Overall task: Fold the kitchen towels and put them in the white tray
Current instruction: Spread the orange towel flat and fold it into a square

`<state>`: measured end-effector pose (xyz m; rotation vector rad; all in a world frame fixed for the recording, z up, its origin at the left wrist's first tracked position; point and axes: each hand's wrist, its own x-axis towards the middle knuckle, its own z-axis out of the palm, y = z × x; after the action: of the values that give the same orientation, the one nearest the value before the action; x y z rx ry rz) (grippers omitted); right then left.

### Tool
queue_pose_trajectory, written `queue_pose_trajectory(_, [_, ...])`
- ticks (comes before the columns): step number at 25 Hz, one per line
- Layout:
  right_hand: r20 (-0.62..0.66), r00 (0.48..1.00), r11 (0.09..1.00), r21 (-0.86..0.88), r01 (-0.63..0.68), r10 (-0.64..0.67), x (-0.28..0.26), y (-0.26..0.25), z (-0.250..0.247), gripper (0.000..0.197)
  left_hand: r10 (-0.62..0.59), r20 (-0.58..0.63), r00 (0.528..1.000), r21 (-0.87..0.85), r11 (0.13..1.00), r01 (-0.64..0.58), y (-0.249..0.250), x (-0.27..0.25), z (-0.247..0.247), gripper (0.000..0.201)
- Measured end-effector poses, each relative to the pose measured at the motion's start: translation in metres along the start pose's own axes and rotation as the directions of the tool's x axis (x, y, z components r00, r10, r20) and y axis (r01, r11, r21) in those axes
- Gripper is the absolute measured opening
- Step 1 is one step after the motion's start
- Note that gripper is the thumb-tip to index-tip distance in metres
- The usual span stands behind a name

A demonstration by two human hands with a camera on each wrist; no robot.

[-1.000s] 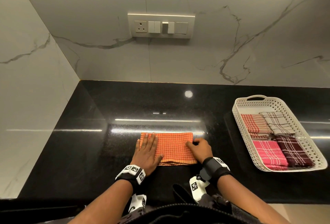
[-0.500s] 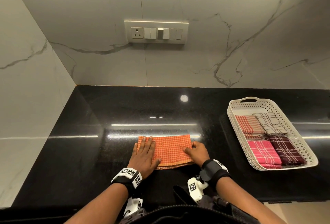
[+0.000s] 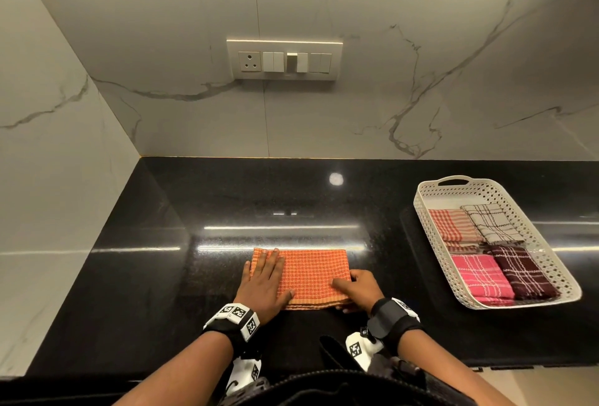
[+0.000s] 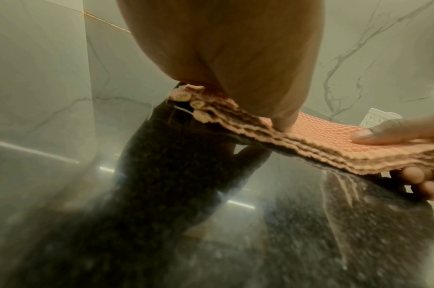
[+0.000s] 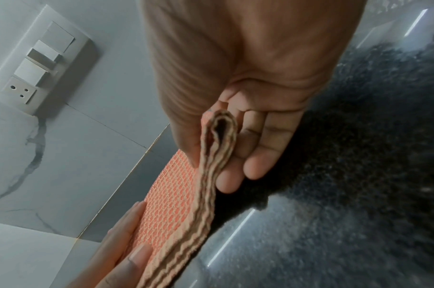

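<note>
A folded orange checked towel (image 3: 312, 276) lies on the black counter close to the front edge. My left hand (image 3: 264, 279) lies flat on its left part, fingers straight and pressing down. My right hand (image 3: 356, 287) grips the towel's right near corner, thumb on top and fingers underneath, lifting that edge slightly. The left wrist view shows the layered edge of the towel (image 4: 309, 144) raised at the right, and the right wrist view shows the towel's folded end (image 5: 217, 136) between thumb and fingers. The white perforated tray (image 3: 424, 211) stands at the right.
Inside the tray lie several folded towels: red-striped (image 3: 452, 225), cream plaid (image 3: 491, 222), pink (image 3: 479, 274) and maroon (image 3: 522, 271). A marble wall with a switch plate (image 3: 284, 60) rises behind the counter (image 3: 194, 204), and another wall closes the left side.
My right hand has slid from the towel's top surface to its right near corner and taken hold of it. The left hand stays flat on the towel.
</note>
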<state>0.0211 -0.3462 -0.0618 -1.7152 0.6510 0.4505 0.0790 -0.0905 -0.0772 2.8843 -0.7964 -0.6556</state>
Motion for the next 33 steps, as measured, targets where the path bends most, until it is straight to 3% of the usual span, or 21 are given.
queue_pose_trajectory(4, [0.041,0.999,0.999,-0.048,0.002,0.000,0.003,-0.003,-0.008,0.017,-0.049,-0.012,0.999,0.013,0.999,0.049,0.002,-0.005,-0.003,0.098])
queue_pose_trajectory(6, [-0.152,0.986,0.998,-0.009,0.061,-0.061,0.011,-0.013,-0.011,0.015,-0.087,-0.134,0.987,0.005,0.996,0.089,0.011,-0.008,-0.012,0.084])
queue_pose_trajectory(8, [-0.339,0.938,0.973,0.182,0.143,-0.074,0.022,-0.023,-0.018,0.025,-0.148,-0.244,0.958,-0.079,0.988,0.132,0.019,-0.008,-0.021,0.071])
queue_pose_trajectory(10, [-0.405,0.914,0.946,0.278,0.165,-0.040,0.032,-0.028,-0.025,0.041,-0.207,-0.233,0.950,-0.217,0.964,0.157,0.021,-0.004,-0.028,0.063])
queue_pose_trajectory(11, [-0.420,0.908,0.957,0.264,0.117,0.005,0.034,-0.027,-0.026,0.048,-0.220,-0.202,0.954,-0.271,0.949,0.161,0.021,-0.001,-0.030,0.062])
queue_pose_trajectory(12, [-0.411,0.910,0.963,0.262,0.066,0.049,0.036,-0.022,-0.025,0.048,-0.216,-0.174,0.961,-0.320,0.935,0.152,0.023,0.003,-0.031,0.062])
queue_pose_trajectory(15, [-0.275,0.951,0.962,0.264,-0.067,0.142,0.019,-0.019,-0.005,0.019,-0.221,-0.113,0.969,-0.464,0.874,0.146,0.032,0.015,-0.033,0.053])
queue_pose_trajectory(19, [-0.100,0.975,0.973,0.135,-0.186,0.200,0.011,-0.018,0.022,0.028,-0.296,-0.027,0.955,-0.461,0.851,0.251,0.041,0.031,-0.035,0.040])
queue_pose_trajectory(22, [-0.034,0.987,0.984,0.080,-0.157,0.160,0.011,-0.017,0.029,0.016,-0.292,0.049,0.955,-0.496,0.823,0.277,0.034,0.037,-0.040,0.032])
queue_pose_trajectory(24, [-0.032,0.995,0.985,0.148,-0.084,0.090,0.007,-0.016,0.027,0.010,-0.272,0.060,0.961,-0.619,0.745,0.249,0.022,0.039,-0.039,0.036])
queue_pose_trajectory(26, [-0.108,0.994,0.971,0.237,-0.009,0.035,0.005,-0.016,0.020,0.008,-0.268,0.045,0.962,-0.791,0.578,0.198,0.012,0.038,-0.038,0.036])
queue_pose_trajectory(29, [-0.216,0.975,0.940,0.321,0.117,-0.047,0.001,-0.024,0.012,0.029,-0.275,0.012,0.961,-0.924,0.365,0.116,0.006,0.032,-0.039,0.019])
queue_pose_trajectory(31, [-0.217,0.968,0.927,0.321,0.192,-0.125,-0.003,-0.032,0.005,0.043,-0.251,-0.001,0.968,-0.961,0.267,0.068,0.006,0.029,-0.045,0.036])
queue_pose_trajectory(33, [-0.172,0.961,0.923,0.284,0.260,-0.218,-0.005,-0.038,-0.001,0.049,-0.161,-0.029,0.987,-0.971,0.239,0.011,0.007,0.025,-0.054,0.054])
